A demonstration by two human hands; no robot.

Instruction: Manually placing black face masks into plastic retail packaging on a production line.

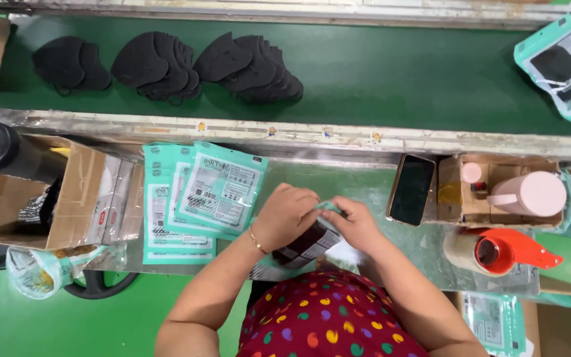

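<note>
Green conveyor belting [378, 73] runs across the top of the view behind a scuffed pale metal rail [299, 129], and below it sits a clear-covered work shelf [365, 192] where the person's hands meet. Both hands close their fingers on one teal-edged plastic pouch holding a black face mask [312, 241]: the left hand [284, 215] curls over its upper left edge, a thin gold bracelet [256, 239] at the wrist, while the right hand [357, 225] pinches the upper right edge, fingertips nearly touching the left's. The pouch sits just above the person's dotted red top [325, 317], tilted, near the middle of the shelf. Just left of the hands lies a fanned stack of flat teal and white pouches [193, 198], and beyond that an open brown cardboard box [41, 192]. To the right a black smartphone [411, 190] lies face up beside a small cardboard tray [457, 198] carrying a pink bottle [530, 194] on its side; a red tape dispenser [497, 251] rests below it. On the belt, loose black face masks [166, 66] lie in overlapping piles, and one filled teal pouch [560, 66] rides at the far right.
</note>
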